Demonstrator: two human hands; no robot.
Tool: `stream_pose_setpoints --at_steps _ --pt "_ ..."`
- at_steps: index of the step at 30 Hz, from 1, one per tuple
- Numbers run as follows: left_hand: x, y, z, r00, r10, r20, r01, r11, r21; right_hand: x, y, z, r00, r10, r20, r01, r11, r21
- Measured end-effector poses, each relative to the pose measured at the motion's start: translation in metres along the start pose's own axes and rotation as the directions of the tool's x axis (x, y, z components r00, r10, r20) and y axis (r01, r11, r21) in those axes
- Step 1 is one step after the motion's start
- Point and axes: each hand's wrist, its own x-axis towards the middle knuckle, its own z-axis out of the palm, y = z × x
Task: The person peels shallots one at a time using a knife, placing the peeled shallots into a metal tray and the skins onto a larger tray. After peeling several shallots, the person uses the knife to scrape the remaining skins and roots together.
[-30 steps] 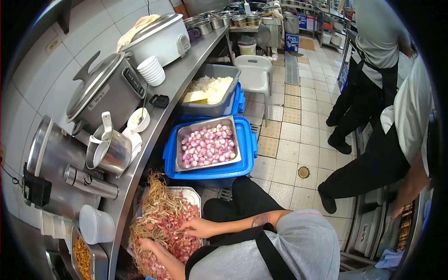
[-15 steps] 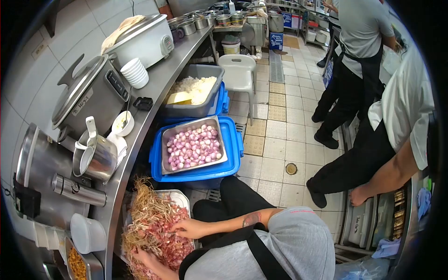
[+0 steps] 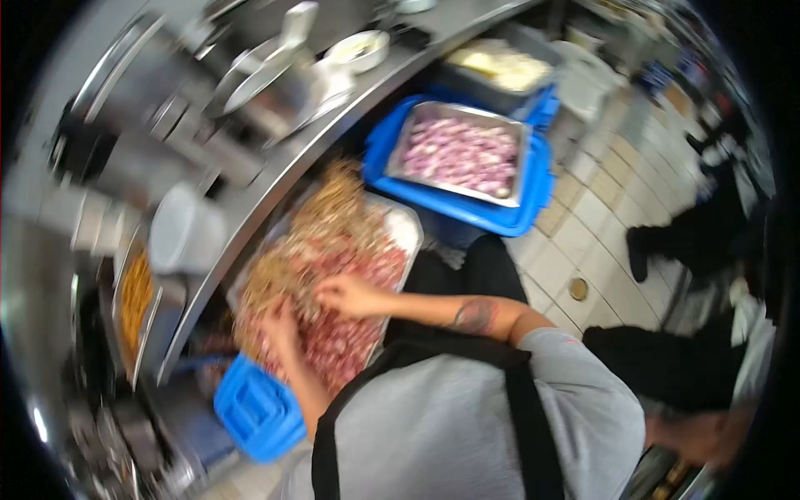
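A heap of reddish shallots (image 3: 337, 346) with dry, straw-like stalks (image 3: 321, 208) fills a pale tray (image 3: 406, 229) in front of me. My left hand (image 3: 282, 323) is in the heap at its left, fingers drawn together among the stalks. Close by on the right, my right hand (image 3: 350, 296) has its fingers bent into a pinch above the shallots. Blur hides what either hand holds. Beyond the heap, a metal pan of peeled shallots (image 3: 462, 154) rests on a blue lid (image 3: 521, 218).
A steel counter (image 3: 275, 179) runs along the left, bearing a white tub (image 3: 187, 229) and a metal pitcher (image 3: 279, 100). A blue lid or bin (image 3: 260, 408) is low at the left. A grey bin (image 3: 533, 62) stands behind the pan. Co-workers' dark-trousered legs (image 3: 692, 242) are at the right.
My view has swung down and left, so the scene shifts and blurs. My left hand has come nearer to my right hand, which stays over the heap. The blue lid at lower left now shows.
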Motion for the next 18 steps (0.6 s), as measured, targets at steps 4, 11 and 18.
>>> stream_pose_setpoints --at_steps 4,11,18 --pt "-0.004 0.002 -0.005 1.0 0.018 0.011 -0.017 0.997 -0.077 0.024 -0.009 0.017 0.967 0.188 0.171 -0.226 0.944 0.24" --pt "-0.01 -0.001 -0.003 0.996 0.073 -0.059 -0.086 0.958 -0.274 0.04 -0.01 0.043 0.936 0.3 0.184 -0.346 0.877 0.334" --pt "-0.014 0.024 -0.006 0.996 0.08 -0.038 -0.084 0.985 -0.153 0.054 -0.009 0.049 0.924 0.345 0.164 -0.382 0.852 0.357"
